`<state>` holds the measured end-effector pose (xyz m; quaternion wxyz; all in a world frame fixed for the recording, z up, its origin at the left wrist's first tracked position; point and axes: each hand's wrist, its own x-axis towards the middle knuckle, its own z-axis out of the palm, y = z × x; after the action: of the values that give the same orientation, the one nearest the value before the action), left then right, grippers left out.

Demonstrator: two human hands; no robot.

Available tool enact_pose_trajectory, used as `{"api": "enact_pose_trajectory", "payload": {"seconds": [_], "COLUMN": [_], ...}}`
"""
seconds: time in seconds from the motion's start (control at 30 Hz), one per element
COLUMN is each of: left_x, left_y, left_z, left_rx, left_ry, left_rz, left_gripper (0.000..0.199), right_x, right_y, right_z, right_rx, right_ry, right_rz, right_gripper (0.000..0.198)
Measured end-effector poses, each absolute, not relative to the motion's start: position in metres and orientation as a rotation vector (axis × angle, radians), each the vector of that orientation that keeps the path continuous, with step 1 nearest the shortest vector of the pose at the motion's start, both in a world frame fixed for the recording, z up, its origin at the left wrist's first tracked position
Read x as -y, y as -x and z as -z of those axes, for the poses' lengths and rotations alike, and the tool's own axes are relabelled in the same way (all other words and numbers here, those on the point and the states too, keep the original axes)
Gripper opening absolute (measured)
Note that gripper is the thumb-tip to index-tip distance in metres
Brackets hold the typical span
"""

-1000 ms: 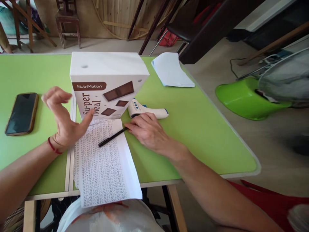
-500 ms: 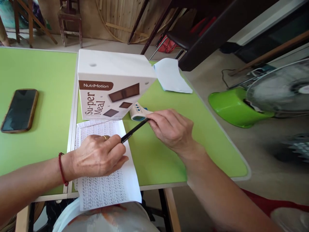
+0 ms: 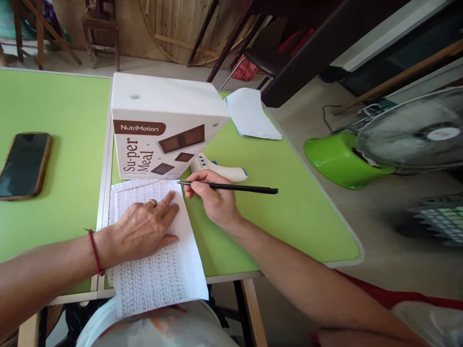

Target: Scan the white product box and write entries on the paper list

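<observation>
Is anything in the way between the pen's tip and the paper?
Nothing visible is. The right hand holds the pen, its tip at the far right corner of the paper. The left hand lies on the paper, clear of the tip; the box stands by the far edge.

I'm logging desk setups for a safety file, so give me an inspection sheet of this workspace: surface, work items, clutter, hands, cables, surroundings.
Surface: green tabletop with a pale seam.
Work items: written sheets, near end past the table edge; black pen, tip at their upper right corner, contact unclear.
Clutter: white box upright behind the sheets; phone at left; white handheld device beyond the right hand; blank-looking papers at the far right edge.
Hands: left hand flat on the sheets; right hand holding the pen.
Cables: dark cable on the floor.
Surroundings: fan at right; brown stool beyond the table.
</observation>
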<state>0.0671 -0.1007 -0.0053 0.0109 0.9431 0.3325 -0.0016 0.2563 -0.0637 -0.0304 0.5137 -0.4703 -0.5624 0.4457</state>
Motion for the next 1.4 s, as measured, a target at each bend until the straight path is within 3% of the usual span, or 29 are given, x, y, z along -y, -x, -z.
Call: {"api": "enact_pose_trajectory", "payload": {"seconds": [0.3,1.4], "left_x": [0.0998,0.0997], "left_y": [-0.0667,-0.0674], "left_z": [-0.0001,-0.0023], "left_rx": [-1.062,-1.062], "left_ry": [-2.977,-3.017], "left_rz": [0.14,0.175], "left_gripper": [0.047,0.056], "right_x": [0.0575,0.0596], "right_y": [-0.2521,-0.2495], "right_z": [0.0333,0.0409], "right_rx": [1.542,1.715], "right_ry": [1.247,1.131], "right_rz": [-0.627,-0.591], "right_gripper": [0.011,0.015]}}
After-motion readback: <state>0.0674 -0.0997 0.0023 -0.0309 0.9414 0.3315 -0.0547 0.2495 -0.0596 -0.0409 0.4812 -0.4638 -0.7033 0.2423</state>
